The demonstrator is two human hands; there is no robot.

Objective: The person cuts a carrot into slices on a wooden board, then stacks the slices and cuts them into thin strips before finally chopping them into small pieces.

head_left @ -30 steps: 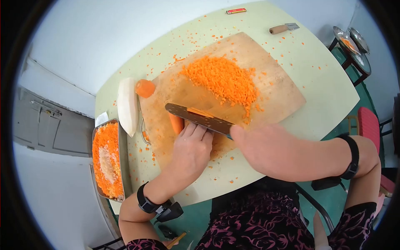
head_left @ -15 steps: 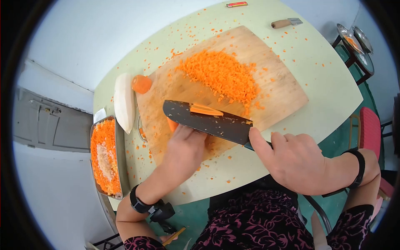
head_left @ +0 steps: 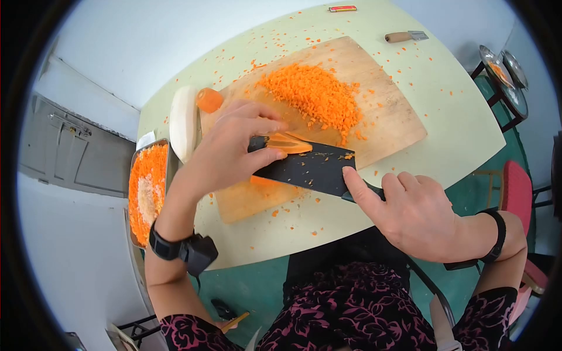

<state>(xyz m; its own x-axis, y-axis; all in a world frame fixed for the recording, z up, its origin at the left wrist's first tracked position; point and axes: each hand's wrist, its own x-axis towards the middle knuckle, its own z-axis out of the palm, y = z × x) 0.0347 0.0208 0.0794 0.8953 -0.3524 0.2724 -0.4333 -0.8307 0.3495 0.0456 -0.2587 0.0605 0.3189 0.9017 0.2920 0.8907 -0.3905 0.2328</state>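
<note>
My right hand [head_left: 404, 213] is closed round the handle of a black-bladed knife [head_left: 310, 171], held over the near part of a wooden cutting board [head_left: 392, 126]. Orange carrot slices [head_left: 288, 144] lie on the blade. With fingers bent and thumb apart, my left hand [head_left: 246, 137] reaches over the blade's far end and touches these slices. Under the knife a piece of carrot [head_left: 264, 181] shows partly. Beyond the blade spreads a heap of finely chopped carrot [head_left: 313, 93].
A peeled white radish [head_left: 183, 124] and a carrot chunk [head_left: 209, 100] lie left of the board. A metal tray [head_left: 171, 167] holds chopped carrot. A peeler-like tool [head_left: 405, 37] and a red item [head_left: 342, 9] lie at the far side. A red chair [head_left: 517, 190] stands right.
My left hand has moved from below the blade up and over it, onto the carrot slices, and its fingers have opened out. The knife stays in my right hand.
</note>
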